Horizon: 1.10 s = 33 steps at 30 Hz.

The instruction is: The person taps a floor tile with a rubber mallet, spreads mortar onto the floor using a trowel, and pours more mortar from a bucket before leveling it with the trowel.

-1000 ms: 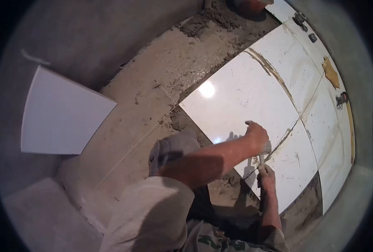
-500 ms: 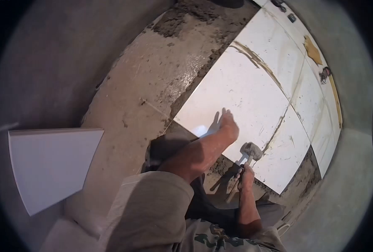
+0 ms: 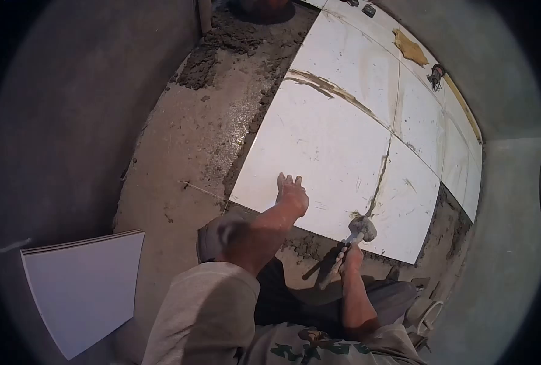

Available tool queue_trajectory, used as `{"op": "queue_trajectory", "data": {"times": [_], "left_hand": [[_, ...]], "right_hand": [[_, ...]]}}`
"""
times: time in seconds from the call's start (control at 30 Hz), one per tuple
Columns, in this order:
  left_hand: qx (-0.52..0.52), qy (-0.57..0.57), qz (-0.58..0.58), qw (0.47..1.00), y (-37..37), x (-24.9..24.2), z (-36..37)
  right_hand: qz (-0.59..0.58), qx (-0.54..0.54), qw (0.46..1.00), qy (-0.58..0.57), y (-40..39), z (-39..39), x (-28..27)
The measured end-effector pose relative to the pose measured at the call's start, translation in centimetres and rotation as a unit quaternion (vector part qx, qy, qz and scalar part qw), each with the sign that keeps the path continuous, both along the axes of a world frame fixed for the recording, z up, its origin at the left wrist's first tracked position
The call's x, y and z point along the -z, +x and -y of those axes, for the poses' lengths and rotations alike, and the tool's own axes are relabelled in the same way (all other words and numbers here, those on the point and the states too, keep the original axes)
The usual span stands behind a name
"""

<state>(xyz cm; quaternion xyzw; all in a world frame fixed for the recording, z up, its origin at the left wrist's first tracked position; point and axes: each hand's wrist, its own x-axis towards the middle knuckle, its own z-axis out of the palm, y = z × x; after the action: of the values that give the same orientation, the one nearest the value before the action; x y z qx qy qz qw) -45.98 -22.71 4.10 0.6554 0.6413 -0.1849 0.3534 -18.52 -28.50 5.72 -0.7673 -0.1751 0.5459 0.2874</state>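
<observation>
My left hand (image 3: 292, 194) lies palm down with fingers spread, close to the near edge of a large white floor tile (image 3: 307, 146). My right hand (image 3: 351, 258) is wrapped around the handle of a mallet (image 3: 362, 229). The mallet's grey, mortar-smeared head is over the near end of the joint between this tile and the white tile to its right (image 3: 407, 194). Grey mortar stains run along that joint and along the far edge of the tile.
Loose mortar (image 3: 200, 67) lies along the tiles' left side, beside a bare wet floor (image 3: 179, 140). White tiles (image 3: 88, 292) lean at the lower left. A yellowish sponge-like piece (image 3: 409, 48) and a small dark-and-red tool (image 3: 436, 77) lie on the far tiles. A dark bucket (image 3: 261, 11) stands at the top.
The view has shifted, so the floor appears further left. My left hand has moved nearer the tile's near edge, its fingers more spread. The mallet head has come down close to the joint.
</observation>
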Motion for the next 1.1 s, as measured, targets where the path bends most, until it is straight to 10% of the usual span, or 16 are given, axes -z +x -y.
{"op": "queue_trajectory", "data": {"times": [1.1], "left_hand": [[0.109, 0.035, 0.034, 0.993, 2.9, -1.6, -3.0]], "right_hand": [[-0.147, 0.014, 0.989, -0.012, 0.4, 0.3, -5.7]]}}
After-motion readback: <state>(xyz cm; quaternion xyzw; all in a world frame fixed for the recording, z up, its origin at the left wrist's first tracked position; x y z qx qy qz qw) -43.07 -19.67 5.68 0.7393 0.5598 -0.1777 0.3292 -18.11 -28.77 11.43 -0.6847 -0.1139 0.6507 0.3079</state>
